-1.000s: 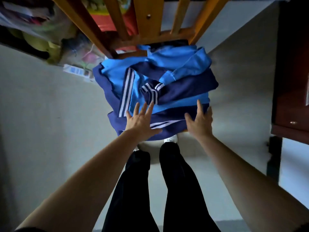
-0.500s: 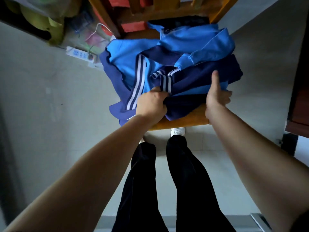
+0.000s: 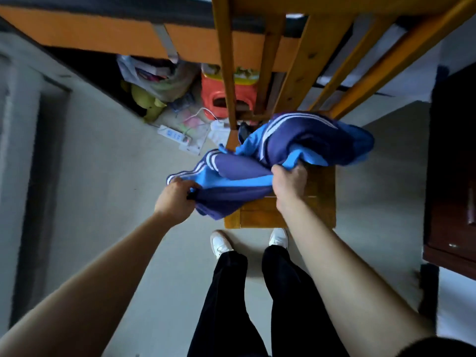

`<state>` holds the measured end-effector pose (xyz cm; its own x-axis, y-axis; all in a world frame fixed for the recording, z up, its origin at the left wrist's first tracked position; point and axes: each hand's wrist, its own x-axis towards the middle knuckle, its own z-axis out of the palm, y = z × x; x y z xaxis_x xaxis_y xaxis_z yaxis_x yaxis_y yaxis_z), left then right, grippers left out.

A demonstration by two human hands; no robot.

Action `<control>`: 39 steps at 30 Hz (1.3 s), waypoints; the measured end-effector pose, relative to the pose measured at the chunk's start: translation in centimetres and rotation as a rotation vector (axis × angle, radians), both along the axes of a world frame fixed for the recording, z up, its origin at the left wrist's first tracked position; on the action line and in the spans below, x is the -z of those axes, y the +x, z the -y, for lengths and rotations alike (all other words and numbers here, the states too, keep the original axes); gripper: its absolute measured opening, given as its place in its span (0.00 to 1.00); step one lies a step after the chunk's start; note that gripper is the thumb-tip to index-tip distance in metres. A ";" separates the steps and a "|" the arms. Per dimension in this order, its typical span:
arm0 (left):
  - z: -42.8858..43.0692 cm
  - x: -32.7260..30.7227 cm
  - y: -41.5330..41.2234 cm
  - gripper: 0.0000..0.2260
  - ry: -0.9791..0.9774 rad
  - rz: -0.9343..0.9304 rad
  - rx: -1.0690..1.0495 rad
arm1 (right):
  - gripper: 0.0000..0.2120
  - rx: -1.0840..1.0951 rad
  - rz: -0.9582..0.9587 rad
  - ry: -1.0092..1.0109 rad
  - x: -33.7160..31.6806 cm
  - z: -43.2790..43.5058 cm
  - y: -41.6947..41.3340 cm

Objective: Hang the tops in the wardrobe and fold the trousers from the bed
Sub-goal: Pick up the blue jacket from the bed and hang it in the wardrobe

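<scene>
Clothes (image 3: 309, 140) are now pulled up, clutched by left hand (image 3: 177, 199) and right hand (image 3: 289, 184); chair (image 3: 260, 215) is bared below the grip. Sorting is judged begun.

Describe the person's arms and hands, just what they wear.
Both forearms are bare, with no watch or bracelet in view. The left hand and right hand are gloveless. A dark sleeve shows at the right upper arm.

no legible txt, no labels, brands or nos. readable anywhere, frame too blurry
</scene>
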<state>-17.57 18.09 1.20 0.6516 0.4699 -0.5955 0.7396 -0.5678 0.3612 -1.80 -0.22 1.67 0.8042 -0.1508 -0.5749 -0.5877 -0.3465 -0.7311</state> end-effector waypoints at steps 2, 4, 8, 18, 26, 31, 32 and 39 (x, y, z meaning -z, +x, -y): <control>-2.8 -2.3 -1.5 0.18 -0.057 0.006 -0.024 | 0.23 -0.150 0.089 0.048 -3.8 -2.5 -1.6; -5.4 -5.7 -1.8 0.19 -0.035 0.079 -0.134 | 0.19 -0.344 0.137 0.098 -7.8 -4.4 -2.9; -8.5 -14.0 -0.2 0.22 -0.226 0.360 -0.666 | 0.17 -0.660 0.214 0.190 -15.0 -7.1 -4.4; -10.3 -25.0 -2.8 0.18 -1.055 0.653 -0.879 | 0.21 -1.110 0.286 0.280 -26.6 -7.5 -5.9; -8.7 -33.2 -2.4 0.17 -1.101 1.060 -1.000 | 0.23 -0.811 0.222 0.242 -30.5 -6.6 -5.1; -5.4 -35.6 -2.6 0.21 -1.072 1.001 -0.895 | 0.17 -0.899 0.229 0.326 -33.0 -6.9 -5.6; -4.9 -35.9 -2.7 0.23 -1.049 0.985 -0.900 | 0.18 -0.907 0.250 0.342 -33.2 -6.8 -5.7; -2.3 -38.5 -2.4 0.17 -0.612 0.993 -0.955 | 0.09 -0.962 0.112 0.602 -35.4 -4.3 -5.0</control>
<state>-19.97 20.41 39.66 0.4970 0.7876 -0.3643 0.0534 0.3913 0.9187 -6.79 4.07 37.10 0.4880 0.8323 -0.2629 -0.1889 -0.1933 -0.9628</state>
